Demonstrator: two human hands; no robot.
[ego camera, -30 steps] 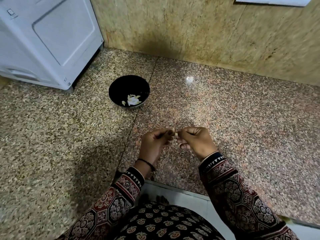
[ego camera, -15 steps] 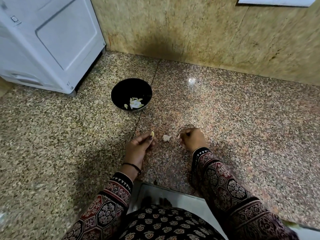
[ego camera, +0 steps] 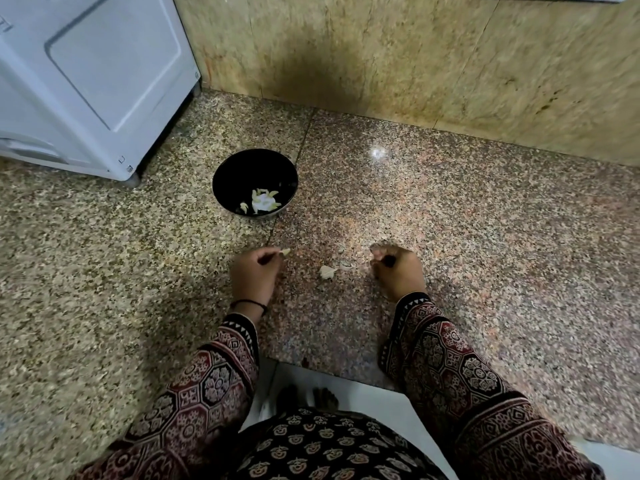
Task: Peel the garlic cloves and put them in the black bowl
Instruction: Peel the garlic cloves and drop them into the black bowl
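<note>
A black bowl (ego camera: 255, 183) stands on the granite counter and holds several pale peeled garlic cloves (ego camera: 264, 203). My left hand (ego camera: 254, 273) pinches one small peeled clove (ego camera: 286, 251) at its fingertips, a little below the bowl. Between my hands lie a scrap of garlic skin (ego camera: 327, 271) and some thinner flakes (ego camera: 345, 266). My right hand (ego camera: 398, 271) rests low over the counter to the right of the skin with its fingers curled; I cannot tell whether anything is in it.
A white appliance (ego camera: 86, 81) stands at the back left, close to the bowl. A stone wall (ego camera: 415, 64) runs along the back of the granite counter (ego camera: 485, 237). The counter's front edge lies near my body, with white floor (ego camera: 363, 393) below.
My hands have come apart and dropped toward the counter. The left hand keeps the peeled clove and has moved left toward the bowl; skin now lies on the counter between them.
</note>
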